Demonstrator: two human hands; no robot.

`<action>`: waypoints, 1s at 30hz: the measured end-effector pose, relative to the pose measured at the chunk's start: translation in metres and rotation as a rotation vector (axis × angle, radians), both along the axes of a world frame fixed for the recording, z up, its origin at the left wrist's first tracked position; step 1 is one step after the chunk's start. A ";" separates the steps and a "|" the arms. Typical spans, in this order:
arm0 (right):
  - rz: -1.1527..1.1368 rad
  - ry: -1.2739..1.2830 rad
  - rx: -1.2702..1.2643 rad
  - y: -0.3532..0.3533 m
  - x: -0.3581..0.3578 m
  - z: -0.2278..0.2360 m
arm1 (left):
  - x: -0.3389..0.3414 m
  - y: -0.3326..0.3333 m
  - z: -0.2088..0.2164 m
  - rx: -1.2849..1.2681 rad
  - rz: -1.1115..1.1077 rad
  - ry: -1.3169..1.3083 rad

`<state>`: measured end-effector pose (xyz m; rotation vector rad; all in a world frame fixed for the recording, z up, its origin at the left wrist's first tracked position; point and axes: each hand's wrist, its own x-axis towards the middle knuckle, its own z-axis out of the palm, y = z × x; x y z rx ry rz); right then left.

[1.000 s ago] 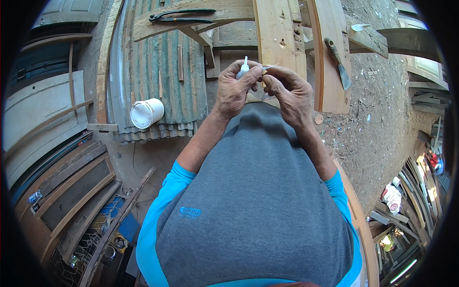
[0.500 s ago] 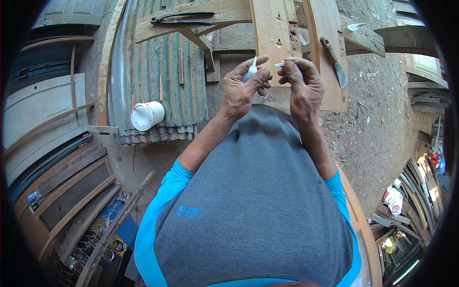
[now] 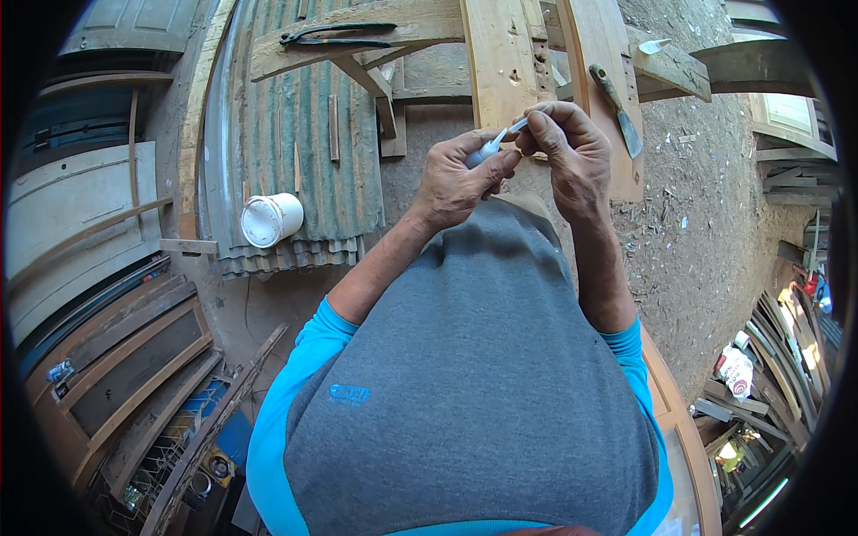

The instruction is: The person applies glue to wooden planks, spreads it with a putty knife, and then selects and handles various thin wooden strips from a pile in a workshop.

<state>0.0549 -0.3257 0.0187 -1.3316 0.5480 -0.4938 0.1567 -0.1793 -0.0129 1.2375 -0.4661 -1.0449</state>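
My left hand [image 3: 456, 181] is closed around a small white glue bottle [image 3: 483, 154], its thin nozzle tilted up and to the right. Between thumb and forefinger, my right hand [image 3: 572, 159] pinches a slim white cap [image 3: 518, 125]. The cap's end is right by the nozzle tip; whether they touch I cannot tell. Both hands are above my lap, just before the near end of a light wooden board [image 3: 500, 58].
Pincers [image 3: 338, 36] lie on a wooden trestle beam at the back left. A putty knife [image 3: 617, 112] rests on another board at right, near a second white bottle [image 3: 654, 46]. A white bucket [image 3: 273, 220] stands on corrugated sheets [image 3: 353, 179].
My left hand has tipped the bottle from upright toward the right. The cap in my right hand has turned, and it is now close to the nozzle.
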 end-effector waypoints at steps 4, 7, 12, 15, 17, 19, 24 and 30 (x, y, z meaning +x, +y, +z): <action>-0.010 0.003 0.008 0.003 -0.003 -0.002 | -0.002 0.001 -0.001 -0.006 -0.014 0.012; -0.015 0.011 0.018 0.005 -0.004 -0.002 | -0.002 0.003 -0.004 -0.014 -0.029 -0.001; -0.014 0.026 0.034 0.006 -0.008 -0.003 | -0.004 0.005 -0.003 0.011 -0.046 -0.035; -0.025 0.024 0.043 0.007 -0.009 -0.007 | -0.004 0.006 -0.003 0.014 -0.054 -0.026; -0.032 0.027 0.043 0.007 -0.010 -0.009 | -0.004 0.006 -0.005 0.017 -0.063 -0.021; -0.034 0.029 0.044 0.008 -0.011 -0.009 | -0.004 0.006 -0.008 0.020 -0.072 -0.046; -0.011 0.048 0.033 0.008 -0.013 -0.007 | -0.006 0.006 -0.006 0.037 -0.085 -0.056; 0.110 0.078 0.021 -0.002 -0.017 -0.002 | -0.004 0.006 -0.002 0.082 -0.147 -0.181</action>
